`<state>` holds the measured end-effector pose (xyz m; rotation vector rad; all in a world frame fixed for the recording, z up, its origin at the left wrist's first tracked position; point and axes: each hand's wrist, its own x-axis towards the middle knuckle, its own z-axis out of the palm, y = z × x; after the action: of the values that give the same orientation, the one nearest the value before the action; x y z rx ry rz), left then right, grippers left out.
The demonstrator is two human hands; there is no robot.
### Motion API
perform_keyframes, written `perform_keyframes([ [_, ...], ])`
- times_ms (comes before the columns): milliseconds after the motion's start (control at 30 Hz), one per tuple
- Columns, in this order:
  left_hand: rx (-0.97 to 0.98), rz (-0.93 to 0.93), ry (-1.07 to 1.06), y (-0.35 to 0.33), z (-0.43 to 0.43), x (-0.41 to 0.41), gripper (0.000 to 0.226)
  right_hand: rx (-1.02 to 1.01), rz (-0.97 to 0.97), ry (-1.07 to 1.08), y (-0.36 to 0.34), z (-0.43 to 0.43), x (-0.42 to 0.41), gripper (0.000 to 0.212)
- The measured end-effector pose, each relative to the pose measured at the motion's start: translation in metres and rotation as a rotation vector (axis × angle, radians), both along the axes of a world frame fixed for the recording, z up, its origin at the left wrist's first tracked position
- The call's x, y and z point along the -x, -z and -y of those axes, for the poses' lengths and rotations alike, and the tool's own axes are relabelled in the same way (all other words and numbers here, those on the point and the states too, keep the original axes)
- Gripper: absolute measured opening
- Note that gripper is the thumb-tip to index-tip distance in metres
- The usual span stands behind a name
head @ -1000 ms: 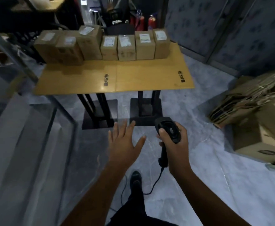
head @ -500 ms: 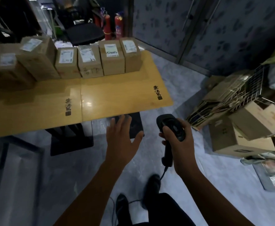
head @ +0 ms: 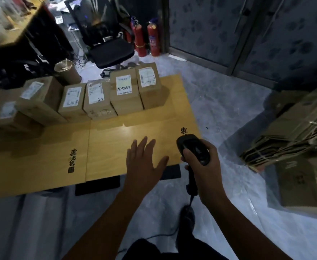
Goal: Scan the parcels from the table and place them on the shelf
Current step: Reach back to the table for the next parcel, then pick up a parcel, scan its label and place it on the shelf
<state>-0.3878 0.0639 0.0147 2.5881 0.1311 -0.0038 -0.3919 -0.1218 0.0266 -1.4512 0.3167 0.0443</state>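
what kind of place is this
Probably a parcel depot or stockroom: labelled cardboard parcels lined up on a wooden table, a handheld barcode scanner in the right hand, and bundled flattened cartons.

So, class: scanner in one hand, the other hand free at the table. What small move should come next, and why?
Probably reach the left hand forward to the rightmost parcel. That hand hovers open at the table's front edge, the right hand grips the barcode scanner, and the labelled parcels stand untouched along the far edge.
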Motion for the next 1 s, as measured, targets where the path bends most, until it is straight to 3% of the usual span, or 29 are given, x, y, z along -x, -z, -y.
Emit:
perform_keyframes([
  [133, 0.004, -0.010, -0.022, -0.001, 0.024, -0.032, 0.075, -0.018, -0.023, -0.017, 0.003, 0.014, -0.042, 0.077],
  [300, 0.012, -0.015, -0.041, 0.006, 0.026, -0.062, 0.088, -0.044, -0.054, -0.006, 0.006, 0.022, -0.084, 0.076],
  [533, 0.016, 0.072, -0.077, 0.013, 0.003, -0.157, 0.087, 0.011, -0.058, 0.003, 0.000, 0.018, -0.143, 0.053],
  [700, 0.022, 0.050, -0.062, 0.014, -0.009, -0.235, 0.091, 0.071, -0.092, -0.018, -0.007, 0.012, -0.187, 0.064],
  [867, -0.070, 0.193, -0.028, 0.027, -0.023, -0.306, 0.079, 0.149, -0.117, -0.022, 0.002, 0.003, -0.226, 0.066],
  [1000, -0.107, 0.077, -0.014, 0.044, -0.033, -0.354, 0.086, 0.161, -0.138, -0.031, 0.013, -0.009, -0.245, 0.067],
])
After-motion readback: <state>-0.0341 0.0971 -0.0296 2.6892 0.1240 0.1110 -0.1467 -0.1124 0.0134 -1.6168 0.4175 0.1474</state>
